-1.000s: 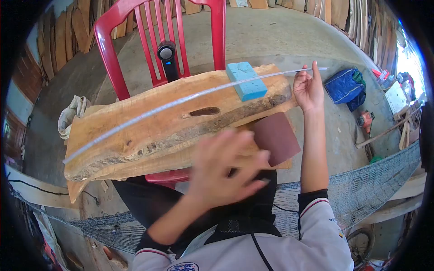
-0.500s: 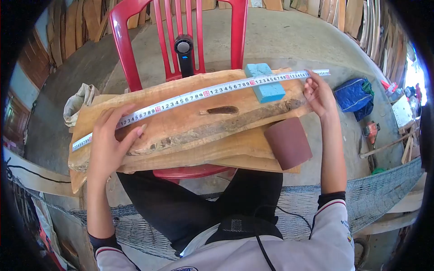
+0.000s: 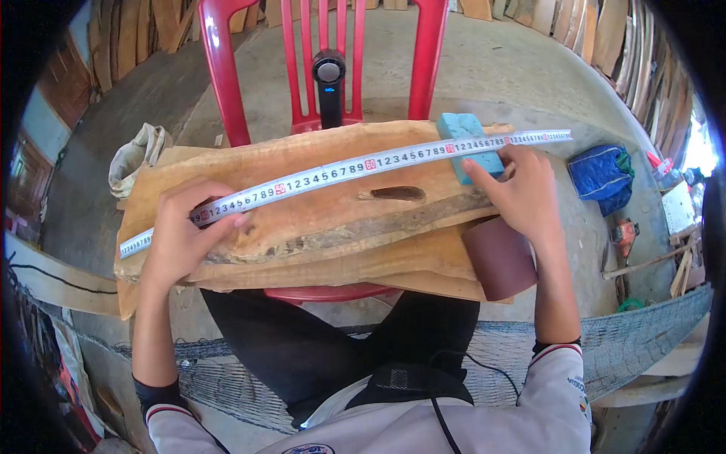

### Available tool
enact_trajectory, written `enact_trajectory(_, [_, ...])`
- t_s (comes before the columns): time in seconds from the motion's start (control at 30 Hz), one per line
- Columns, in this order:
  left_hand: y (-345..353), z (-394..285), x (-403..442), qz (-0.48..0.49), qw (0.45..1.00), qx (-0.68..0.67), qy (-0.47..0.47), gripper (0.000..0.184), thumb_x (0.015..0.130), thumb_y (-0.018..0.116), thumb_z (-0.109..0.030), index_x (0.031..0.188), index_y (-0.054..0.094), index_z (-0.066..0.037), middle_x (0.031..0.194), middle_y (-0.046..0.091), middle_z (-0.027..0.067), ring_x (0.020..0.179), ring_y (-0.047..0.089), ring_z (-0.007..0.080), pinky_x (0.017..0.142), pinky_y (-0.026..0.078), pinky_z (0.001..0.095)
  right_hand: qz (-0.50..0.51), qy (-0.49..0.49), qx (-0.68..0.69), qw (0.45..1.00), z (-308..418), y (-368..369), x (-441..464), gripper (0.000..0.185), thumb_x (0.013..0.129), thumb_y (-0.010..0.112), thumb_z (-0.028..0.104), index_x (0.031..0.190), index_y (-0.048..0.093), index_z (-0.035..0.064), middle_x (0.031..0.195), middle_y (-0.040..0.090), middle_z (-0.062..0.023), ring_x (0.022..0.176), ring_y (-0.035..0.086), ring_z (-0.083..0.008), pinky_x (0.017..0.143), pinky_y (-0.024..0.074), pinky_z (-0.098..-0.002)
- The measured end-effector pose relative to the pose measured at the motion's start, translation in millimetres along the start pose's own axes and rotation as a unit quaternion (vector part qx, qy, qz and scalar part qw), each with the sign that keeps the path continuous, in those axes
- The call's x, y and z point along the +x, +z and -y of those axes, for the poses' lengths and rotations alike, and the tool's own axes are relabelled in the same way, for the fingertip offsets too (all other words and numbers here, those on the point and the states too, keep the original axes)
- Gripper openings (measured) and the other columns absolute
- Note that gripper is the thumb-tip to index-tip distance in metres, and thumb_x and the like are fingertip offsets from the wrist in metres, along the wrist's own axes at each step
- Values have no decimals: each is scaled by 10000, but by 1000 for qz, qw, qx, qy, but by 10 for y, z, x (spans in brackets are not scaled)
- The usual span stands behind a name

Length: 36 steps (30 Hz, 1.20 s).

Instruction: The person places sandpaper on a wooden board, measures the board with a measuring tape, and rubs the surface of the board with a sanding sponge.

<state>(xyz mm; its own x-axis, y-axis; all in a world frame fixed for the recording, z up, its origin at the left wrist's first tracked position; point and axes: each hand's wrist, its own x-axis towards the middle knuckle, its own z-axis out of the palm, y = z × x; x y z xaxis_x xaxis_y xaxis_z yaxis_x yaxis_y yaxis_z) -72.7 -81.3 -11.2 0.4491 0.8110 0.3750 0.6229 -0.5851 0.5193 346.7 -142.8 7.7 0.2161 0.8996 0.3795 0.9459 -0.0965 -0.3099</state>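
A printed measuring tape (image 3: 325,175) lies lengthwise along a rough-edged wooden board (image 3: 318,212), which has a dark oblong hole. At the board's left, my left hand (image 3: 185,227) is closed about the tape near its 40 mark, the thumb along the lower edge. A light blue block (image 3: 460,127) rests under the tape toward the right end. My right hand (image 3: 525,197) is at the block's near end, thumb over its left part and curled fingers by its right side, close to the tape. Below that hand, a brown-red sandpaper roll (image 3: 499,261) sits against the board edge.
A red plastic chair (image 3: 219,68) stands beneath and behind the boards, with a black handheld device (image 3: 330,91) on it. A cloth sack (image 3: 140,159) is at left. A blue bag (image 3: 601,178) and a reddish tool (image 3: 625,233) lie at right. Netting (image 3: 605,344) hangs in front.
My right hand has left the tape's far right part and come left and down onto the blue block. My left hand stays at the tape. The whole view has shifted slightly.
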Motion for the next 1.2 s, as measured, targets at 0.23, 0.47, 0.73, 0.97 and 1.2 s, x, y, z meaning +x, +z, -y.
enact_trajectory(0.23, [-114, 169, 127, -88, 994, 68, 7, 263, 798, 861, -108, 1005, 745, 3, 877, 707, 94, 787, 654, 208, 737, 501, 306, 45, 2, -76, 996, 72, -309, 34, 500, 769, 801, 433, 779, 725, -61, 750, 691, -261, 766, 695, -416, 707, 546, -472])
enact_trajectory(0.47, [18, 111, 432, -107, 984, 59, 129, 269, 834, 854, -196, 1003, 750, -14, 926, 723, 116, 840, 709, 247, 759, 557, 357, 271, -286, 121, 911, 242, -483, -14, 643, 559, 868, 395, 1035, 726, -12, 860, 703, -162, 723, 690, -297, 686, 541, -377])
enact_trajectory(0.73, [320, 204, 606, -49, 986, 32, 156, 281, 853, 841, -261, 1023, 768, -50, 897, 712, 123, 811, 690, 299, 733, 553, 392, 258, -478, 44, 838, 843, 28, -267, 688, 643, 845, 338, 1238, 650, 51, 871, 689, -153, 784, 690, -365, 748, 565, -441])
enact_trajectory(0.97, [146, 364, 543, -19, 991, 26, 134, 293, 845, 851, -281, 1006, 769, -50, 864, 700, 111, 808, 657, 280, 724, 518, 384, 251, -503, 48, 826, 790, -16, -209, 703, 631, 835, 318, 1256, 647, 56, 923, 702, -139, 820, 693, -352, 771, 569, -445])
enact_trajectory(1.2, [72, 424, 538, -12, 989, 34, 141, 263, 839, 849, -267, 966, 764, -54, 891, 706, 115, 848, 647, 303, 747, 506, 426, 222, -491, 139, 830, 686, -132, -54, 705, 639, 793, 311, 1272, 654, 35, 1090, 658, -183, 971, 654, -388, 821, 554, -454])
